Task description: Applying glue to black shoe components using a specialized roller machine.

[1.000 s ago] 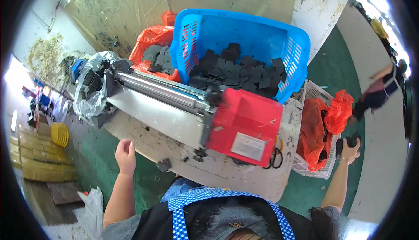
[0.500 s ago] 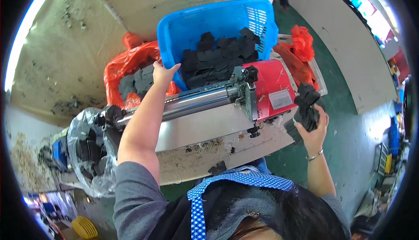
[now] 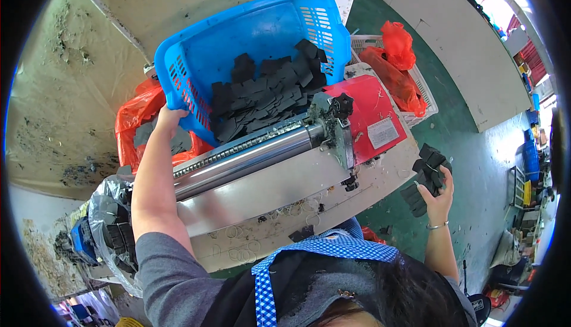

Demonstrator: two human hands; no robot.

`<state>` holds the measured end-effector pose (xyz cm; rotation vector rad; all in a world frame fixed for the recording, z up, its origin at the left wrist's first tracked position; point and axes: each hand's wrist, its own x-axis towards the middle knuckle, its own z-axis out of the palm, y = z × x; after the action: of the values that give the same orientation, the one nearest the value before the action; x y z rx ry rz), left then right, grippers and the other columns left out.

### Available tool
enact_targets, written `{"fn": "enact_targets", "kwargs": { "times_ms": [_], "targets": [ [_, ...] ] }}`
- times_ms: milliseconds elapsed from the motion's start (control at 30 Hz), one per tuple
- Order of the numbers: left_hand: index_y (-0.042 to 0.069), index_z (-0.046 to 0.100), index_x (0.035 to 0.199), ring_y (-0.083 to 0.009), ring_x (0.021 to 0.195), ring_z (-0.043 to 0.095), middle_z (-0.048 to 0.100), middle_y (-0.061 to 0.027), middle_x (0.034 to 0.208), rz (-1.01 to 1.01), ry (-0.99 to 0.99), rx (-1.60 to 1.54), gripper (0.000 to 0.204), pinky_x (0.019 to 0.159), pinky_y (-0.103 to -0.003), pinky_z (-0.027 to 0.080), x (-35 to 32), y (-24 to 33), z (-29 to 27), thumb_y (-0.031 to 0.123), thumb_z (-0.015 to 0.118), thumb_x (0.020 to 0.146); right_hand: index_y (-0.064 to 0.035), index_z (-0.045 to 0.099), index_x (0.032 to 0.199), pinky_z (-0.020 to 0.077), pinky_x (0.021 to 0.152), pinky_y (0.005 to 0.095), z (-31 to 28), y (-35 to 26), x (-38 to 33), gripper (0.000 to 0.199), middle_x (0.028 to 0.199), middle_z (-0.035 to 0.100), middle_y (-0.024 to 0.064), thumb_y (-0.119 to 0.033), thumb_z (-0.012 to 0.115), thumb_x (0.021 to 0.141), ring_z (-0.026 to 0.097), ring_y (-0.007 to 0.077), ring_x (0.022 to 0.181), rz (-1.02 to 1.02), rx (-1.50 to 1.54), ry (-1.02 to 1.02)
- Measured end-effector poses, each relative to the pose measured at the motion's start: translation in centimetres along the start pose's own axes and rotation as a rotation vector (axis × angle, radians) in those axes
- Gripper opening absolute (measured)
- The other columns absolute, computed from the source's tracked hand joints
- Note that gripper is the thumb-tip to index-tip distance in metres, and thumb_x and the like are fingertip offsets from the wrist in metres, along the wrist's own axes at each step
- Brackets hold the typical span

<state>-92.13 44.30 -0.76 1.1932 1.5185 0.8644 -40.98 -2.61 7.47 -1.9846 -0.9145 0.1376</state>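
We're curling our left grip (image 3: pixel 171 120) round the blue basket (image 3: pixel 244 32) behind the roller machine (image 3: pixel 256 161) and clutching black pieces (image 3: pixel 431 161) beside the desk (image 3: pixel 380 178) in our right grip (image 3: pixel 439 199), ideally pinching snugly so none are slipping

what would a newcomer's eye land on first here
Probably the big blue basket behind the roller, holding many flat black pieces, with the left hand gripping its near left corner. Next, the bright red housing at the roller's right end. Then the right hand, out beyond the table's right edge, holding a bunch of dark pieces.
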Motion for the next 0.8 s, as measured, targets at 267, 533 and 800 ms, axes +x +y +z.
{"fn": "enact_targets", "kwargs": {
  "times_ms": [267,533,800],
  "targets": [
    [0.007,0.056,0.112,-0.0262,0.091,0.061,0.062,-0.0087,0.101,-0.111,-0.082,0.142,0.051,0.078,-0.042,0.05,-1.0,3.7,-5.0,-0.007,0.064,0.063,-0.0082,0.044,0.125,0.0459,0.087,0.0303,-0.9,-1.9,1.3,0.072,0.115,0.04,0.0075,-0.009,0.078,0.062,0.052,0.0189,0.101,-0.066,-0.016,-0.063],
    [0.008,0.052,0.116,-0.0255,0.097,0.059,0.061,-0.0088,0.104,-0.159,0.02,0.148,0.05,0.08,-0.047,0.047,-3.1,0.0,-5.7,0.005,0.069,0.069,-0.0051,0.043,0.126,0.045,0.088,0.0302,0.9,-3.3,1.0,0.074,0.116,0.047,0.007,-0.008,0.079,0.061,0.051,0.018,0.103,0.064,0.225,-0.187],
    [0.003,0.049,0.115,-0.0217,0.104,0.054,0.056,-0.0099,0.105,0.655,0.128,-0.21,0.048,0.088,-0.033,0.042,-19.7,5.3,4.0,0.017,0.071,0.075,-0.004,0.046,0.122,0.0413,0.091,0.0331,6.9,-10.8,1.1,0.078,0.118,0.046,0.0074,-0.021,0.083,0.056,0.047,0.0196,0.109,-0.277,0.452,-0.625]
  ]
}}
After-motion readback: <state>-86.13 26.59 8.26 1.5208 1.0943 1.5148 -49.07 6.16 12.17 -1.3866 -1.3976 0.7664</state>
